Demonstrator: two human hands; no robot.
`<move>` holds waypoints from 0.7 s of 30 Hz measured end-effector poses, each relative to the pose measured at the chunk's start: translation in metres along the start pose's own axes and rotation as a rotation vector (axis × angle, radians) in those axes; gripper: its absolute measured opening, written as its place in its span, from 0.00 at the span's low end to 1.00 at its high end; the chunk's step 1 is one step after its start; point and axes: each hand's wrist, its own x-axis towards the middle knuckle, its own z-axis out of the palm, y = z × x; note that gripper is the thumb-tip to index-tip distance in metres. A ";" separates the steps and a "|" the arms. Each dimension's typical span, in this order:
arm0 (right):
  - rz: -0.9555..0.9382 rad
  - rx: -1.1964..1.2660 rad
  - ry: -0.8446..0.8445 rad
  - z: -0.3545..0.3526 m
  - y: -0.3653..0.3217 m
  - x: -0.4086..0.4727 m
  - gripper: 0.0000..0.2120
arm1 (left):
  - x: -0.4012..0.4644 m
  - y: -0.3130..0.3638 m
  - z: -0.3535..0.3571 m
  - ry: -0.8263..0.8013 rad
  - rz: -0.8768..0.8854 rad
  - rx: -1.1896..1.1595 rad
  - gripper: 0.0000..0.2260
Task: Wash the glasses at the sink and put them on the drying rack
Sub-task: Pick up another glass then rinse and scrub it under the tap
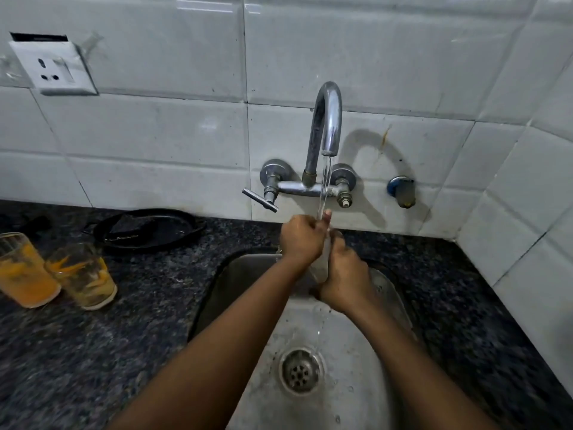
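From the head camera, both hands meet under the running stream of the curved chrome wall tap (pixel 325 119), above the round stainless steel sink (pixel 350 383). The right hand (pixel 344 274) curls its fingers round a clear drinking glass (pixel 321 268), which is tilted and mostly hidden between the two hands. The left hand (pixel 302 237) is closed at the glass's upper end, fingers bent; they seem to reach into or over the rim, though the blur and the water make this hard to settle. Water falls past the hands toward the metal drain strainer (pixel 300 371).

On the dark speckled stone worktop (pixel 93 352), left of the sink, stand two more clear glasses just beside each other: one glass with orange residue (pixel 26 271) at the frame's edge and one glass with yellowish dregs (pixel 83 274). Behind them lies a black round pan (pixel 145 228). A white wall socket (pixel 54 68) sits on the grey-white tiles (pixel 403 57). No readable writing or brand shows anywhere.
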 end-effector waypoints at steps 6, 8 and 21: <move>0.302 1.178 -0.441 -0.013 0.020 -0.003 0.17 | 0.007 -0.010 -0.010 -0.103 -0.178 -0.598 0.18; 0.334 1.065 -0.397 -0.009 0.020 -0.004 0.17 | 0.004 -0.014 -0.008 -0.163 -0.141 -0.515 0.17; 0.065 0.276 -0.200 -0.020 0.024 0.011 0.25 | 0.002 -0.009 -0.019 -0.353 -0.153 -0.465 0.16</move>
